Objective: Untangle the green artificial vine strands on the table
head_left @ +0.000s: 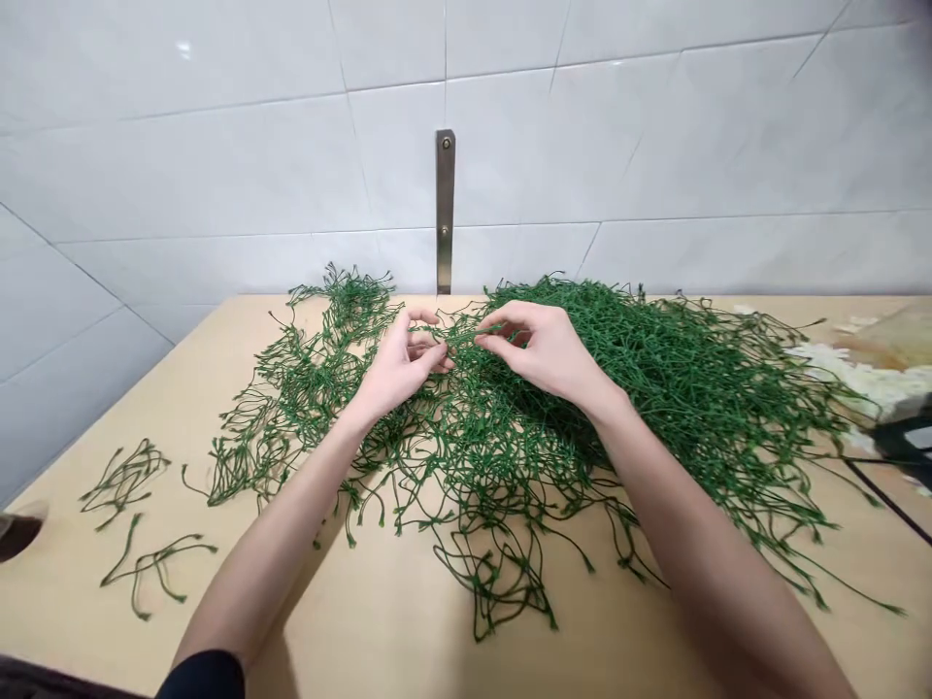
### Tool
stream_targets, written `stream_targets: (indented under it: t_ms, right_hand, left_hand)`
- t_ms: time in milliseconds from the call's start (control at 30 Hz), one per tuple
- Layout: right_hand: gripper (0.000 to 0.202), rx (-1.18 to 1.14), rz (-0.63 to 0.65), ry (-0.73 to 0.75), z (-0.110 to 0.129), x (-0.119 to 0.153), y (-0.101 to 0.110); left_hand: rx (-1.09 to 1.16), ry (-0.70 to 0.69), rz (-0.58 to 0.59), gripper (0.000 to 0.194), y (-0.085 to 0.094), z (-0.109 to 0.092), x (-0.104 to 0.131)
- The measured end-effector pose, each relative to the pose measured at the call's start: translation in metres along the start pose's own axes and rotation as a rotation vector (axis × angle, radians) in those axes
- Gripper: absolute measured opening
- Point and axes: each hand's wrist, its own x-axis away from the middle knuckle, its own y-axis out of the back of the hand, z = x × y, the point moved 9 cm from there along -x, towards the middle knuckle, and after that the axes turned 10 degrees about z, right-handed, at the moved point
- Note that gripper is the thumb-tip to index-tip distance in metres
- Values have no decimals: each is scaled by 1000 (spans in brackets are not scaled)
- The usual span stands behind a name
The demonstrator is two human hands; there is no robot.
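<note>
Green knotted cords cover much of the wooden table, thickest in a large heap (655, 369) right of centre. A looser spread of cords (291, 388) lies on the left. Over the strands between the two, my left hand (408, 361) has its fingers curled, thumb near the fingertips; whatever it may hold is too fine to make out. Facing it a short gap away, my right hand (543, 345) pinches with thumb and index finger at the heap's left edge, among thin green strands. What sits between those fingertips is too small to tell.
Small groups of cords lie at the table's left (131, 476) and front middle (502, 582). White pieces (851, 374) and a black object (907, 442) with a cable are at the right. A metal strip (445, 214) is fixed to the tiled wall behind.
</note>
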Motion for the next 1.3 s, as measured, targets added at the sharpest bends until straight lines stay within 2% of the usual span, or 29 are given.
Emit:
stream_targets:
  t_ms: [100, 200, 267, 300, 367, 433, 500, 633, 700, 833, 1000, 1167, 1300]
  right_hand:
    - [10, -18, 55, -60, -13, -1, 0]
    - [11, -32, 297, -94, -16, 1, -10]
    - [17, -44, 461, -107, -15, 7, -16]
    - [21, -53, 492, -111, -14, 9, -15]
    - [27, -90, 429, -113, -11, 9, -4]
    - [31, -151, 283, -110, -10, 6, 9]
    - [35, -199, 213, -98, -10, 3, 10]
    - [28, -257, 347, -24, -3, -1, -18]
    - [23, -277, 361, -6, -2, -2, -25]
    - [20, -341, 300, -32, -7, -3, -25]
    - [24, -578, 157, -88, -18, -4, -21]
    - [27, -617, 125, -91, -22, -5, -23]
    - [29, -582, 143, -95, -23, -5, -23]
  left_hand:
    - [-47, -55, -73, 20, 7, 1, 0]
    - [-73, -125, -106, 14, 8, -3, 0]
    - [-101, -145, -69, 11, 2, -6, 0]
    - [-120, -152, -44, 11, -2, -8, 0]
    - [-166, -170, -6, 11, -8, -12, 1]
    - [-221, -194, 18, 12, -11, -17, 2]
    - [-284, -199, 50, 11, -14, -21, 4]
    - [-407, -179, 94, 12, -19, -23, 6]
    - [-419, -183, 83, 15, -19, -24, 6]
    - [-328, -149, 81, 21, -15, -14, 3]
    - [-307, -64, 176, 21, -18, 5, -3]
    - [-269, -101, 117, 16, -17, 3, -3]
    - [-403, -126, 68, 11, -14, -5, 0]
